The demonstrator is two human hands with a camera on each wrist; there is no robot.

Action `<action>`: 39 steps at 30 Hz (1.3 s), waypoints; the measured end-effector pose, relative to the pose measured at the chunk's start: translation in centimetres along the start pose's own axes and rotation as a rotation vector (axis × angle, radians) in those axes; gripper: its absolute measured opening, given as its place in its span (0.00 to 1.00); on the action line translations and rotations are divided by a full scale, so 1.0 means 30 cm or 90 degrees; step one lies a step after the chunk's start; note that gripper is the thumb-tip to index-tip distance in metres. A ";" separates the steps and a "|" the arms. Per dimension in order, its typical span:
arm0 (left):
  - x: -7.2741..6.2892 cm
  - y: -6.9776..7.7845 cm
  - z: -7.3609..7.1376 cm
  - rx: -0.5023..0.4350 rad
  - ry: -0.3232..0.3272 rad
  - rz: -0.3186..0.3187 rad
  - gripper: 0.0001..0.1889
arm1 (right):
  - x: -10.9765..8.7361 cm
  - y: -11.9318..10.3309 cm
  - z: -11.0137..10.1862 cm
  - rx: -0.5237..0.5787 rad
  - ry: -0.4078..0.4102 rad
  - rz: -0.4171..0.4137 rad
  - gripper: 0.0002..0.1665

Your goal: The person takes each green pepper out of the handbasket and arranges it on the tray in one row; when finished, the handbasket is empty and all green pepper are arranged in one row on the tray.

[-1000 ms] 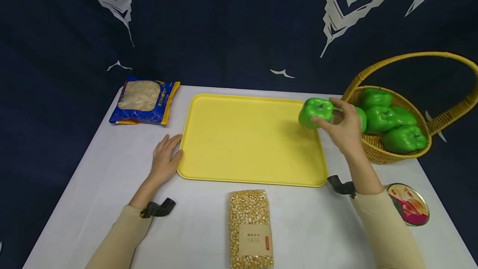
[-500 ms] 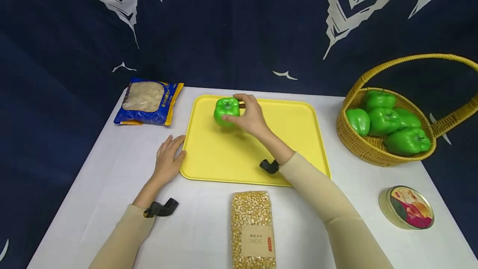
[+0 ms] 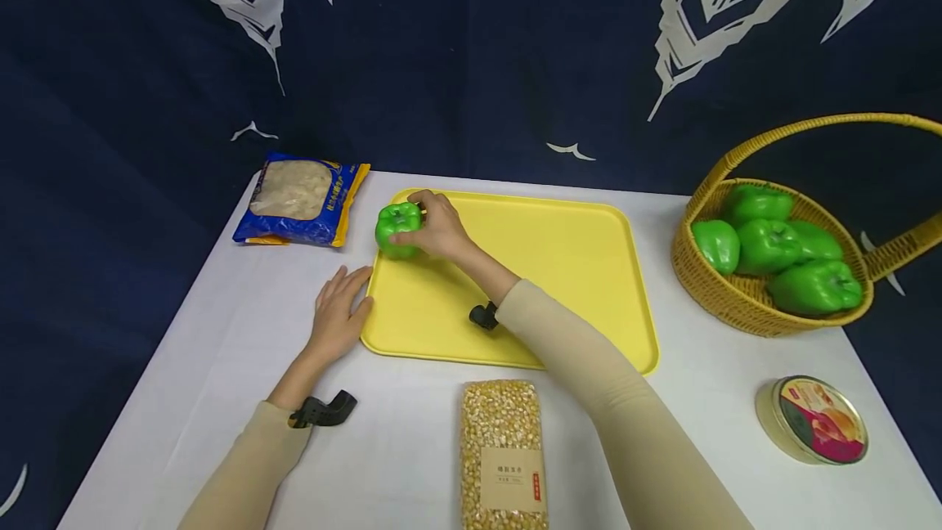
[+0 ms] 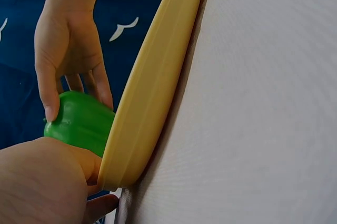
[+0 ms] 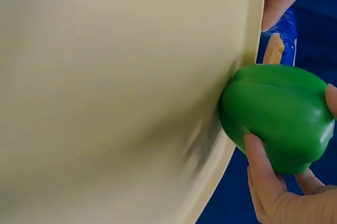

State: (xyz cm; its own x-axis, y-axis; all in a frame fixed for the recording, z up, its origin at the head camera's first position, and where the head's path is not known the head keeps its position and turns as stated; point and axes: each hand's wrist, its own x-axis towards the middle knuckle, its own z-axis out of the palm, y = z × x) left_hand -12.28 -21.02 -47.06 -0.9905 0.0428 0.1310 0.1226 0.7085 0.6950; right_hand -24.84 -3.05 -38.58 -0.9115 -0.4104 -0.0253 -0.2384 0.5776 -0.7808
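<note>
At the far left corner of the yellow tray (image 3: 537,276), my right hand (image 3: 443,232) holds a green bell pepper (image 3: 394,225), thumb on the near side and fingers on the far side. In the right wrist view the pepper (image 5: 276,110) is close over the tray's rim (image 5: 254,34). My left hand (image 3: 336,317) rests on the table at the tray's left edge, its fingers extended and touching the rim. The left wrist view shows the pepper (image 4: 84,124) partly hidden behind the left hand (image 4: 45,182) and the tray side.
A wicker basket (image 3: 706,301) with several green peppers (image 3: 769,245) stands at the right. Below it is a round tin (image 3: 820,419). A bag of corn kernels (image 3: 503,424) lies in front of the tray, and a blue packet (image 3: 298,201) lies at the back left.
My right hand has carried the pepper leftward from beside the basket, across the tray to its far left corner. The left hand has stayed at the tray's edge.
</note>
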 end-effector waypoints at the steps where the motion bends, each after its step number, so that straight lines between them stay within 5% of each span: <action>1: 0.002 0.002 0.003 0.001 -0.003 0.001 0.26 | -0.001 0.001 -0.001 -0.005 -0.002 0.000 0.45; 22: 0.003 0.021 0.021 0.006 -0.004 0.008 0.26 | -0.105 -0.009 -0.081 -0.043 -0.014 -0.054 0.54; 31: -0.005 0.015 0.015 0.002 -0.004 0.000 0.26 | -0.279 0.048 -0.174 0.035 0.023 -0.111 0.49; 39: -0.008 0.006 0.008 0.001 -0.012 -0.004 0.26 | -0.475 0.237 -0.329 0.045 0.088 -0.082 0.48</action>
State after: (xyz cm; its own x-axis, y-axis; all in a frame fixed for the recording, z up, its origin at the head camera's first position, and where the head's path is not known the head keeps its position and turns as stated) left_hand -12.04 -20.73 -47.13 -0.9922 0.0513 0.1139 0.1165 0.7102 0.6943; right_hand -16.85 13.88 -37.61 -0.9131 -0.3750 0.1599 -0.3369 0.4735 -0.8138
